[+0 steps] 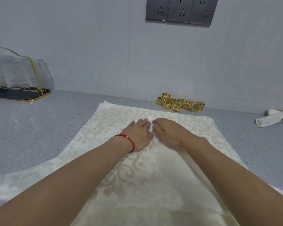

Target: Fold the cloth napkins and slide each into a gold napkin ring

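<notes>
A cream napkin (104,128) with a pale scroll pattern lies spread on the grey counter (31,128), reaching from the back down to the near edge of view. My left hand (140,134), with a red cord on the wrist, rests flat on the napkin's middle. My right hand (167,132) lies right beside it, palm down, fingers slightly bent against the cloth. Several gold napkin rings (180,104) sit in a heap just past the napkin's far edge. A folded napkin inside a gold ring (274,117) lies at the far right.
A clear rack with a gold wire frame and dark base (21,79) stands at the back left against the wall. Grey wall sockets (181,10) sit above the rings.
</notes>
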Demonstrator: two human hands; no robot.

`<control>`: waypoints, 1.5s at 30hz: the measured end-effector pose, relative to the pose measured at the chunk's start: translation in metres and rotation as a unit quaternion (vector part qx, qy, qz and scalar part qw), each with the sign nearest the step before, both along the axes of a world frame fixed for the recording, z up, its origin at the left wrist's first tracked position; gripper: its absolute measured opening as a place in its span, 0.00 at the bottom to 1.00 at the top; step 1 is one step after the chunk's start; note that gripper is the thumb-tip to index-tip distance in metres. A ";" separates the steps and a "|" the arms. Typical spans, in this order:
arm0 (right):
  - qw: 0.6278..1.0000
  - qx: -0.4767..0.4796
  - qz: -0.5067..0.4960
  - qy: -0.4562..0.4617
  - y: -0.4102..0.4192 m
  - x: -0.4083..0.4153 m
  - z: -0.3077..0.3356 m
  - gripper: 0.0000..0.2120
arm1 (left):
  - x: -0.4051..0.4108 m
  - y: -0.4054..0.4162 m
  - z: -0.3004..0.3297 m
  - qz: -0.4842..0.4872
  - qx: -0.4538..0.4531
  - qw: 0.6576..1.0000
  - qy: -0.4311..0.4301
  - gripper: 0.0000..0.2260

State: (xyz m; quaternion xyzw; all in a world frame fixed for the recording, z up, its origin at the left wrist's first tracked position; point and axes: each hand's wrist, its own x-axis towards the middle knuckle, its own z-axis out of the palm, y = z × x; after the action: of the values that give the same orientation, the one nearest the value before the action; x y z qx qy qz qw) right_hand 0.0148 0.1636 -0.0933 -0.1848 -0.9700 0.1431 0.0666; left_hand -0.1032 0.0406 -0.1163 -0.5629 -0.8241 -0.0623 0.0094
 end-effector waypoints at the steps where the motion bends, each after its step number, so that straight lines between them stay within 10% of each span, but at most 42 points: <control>1: 1.000 0.005 -0.022 0.017 0.001 -0.004 0.000 0.18 | 0.000 0.000 -0.002 0.002 0.008 1.000 0.005 0.22; 13: 0.986 0.045 -0.141 0.071 0.016 -0.070 -0.001 0.05 | -0.002 -0.001 -0.007 0.011 0.047 0.999 -0.025 0.22; 25: 0.992 0.098 -0.056 0.059 0.014 -0.042 -0.011 0.12 | -0.004 0.005 0.018 0.095 0.059 0.976 -0.187 0.27; 31: 0.990 0.078 -0.045 0.110 0.018 -0.039 -0.031 0.10 | -0.016 0.035 0.041 0.140 0.083 0.987 -0.019 0.09; 45: 0.976 -0.079 -0.109 0.170 0.016 -0.040 -0.020 0.15 | -0.021 0.043 0.026 0.037 0.045 0.988 0.146 0.07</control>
State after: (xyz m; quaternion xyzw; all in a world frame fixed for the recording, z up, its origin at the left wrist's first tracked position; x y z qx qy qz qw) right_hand -0.0257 0.1797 -0.1137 -0.2673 -0.9041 0.2406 0.2307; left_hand -0.1243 0.0840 -0.0901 -0.5339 -0.8306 -0.0165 0.1572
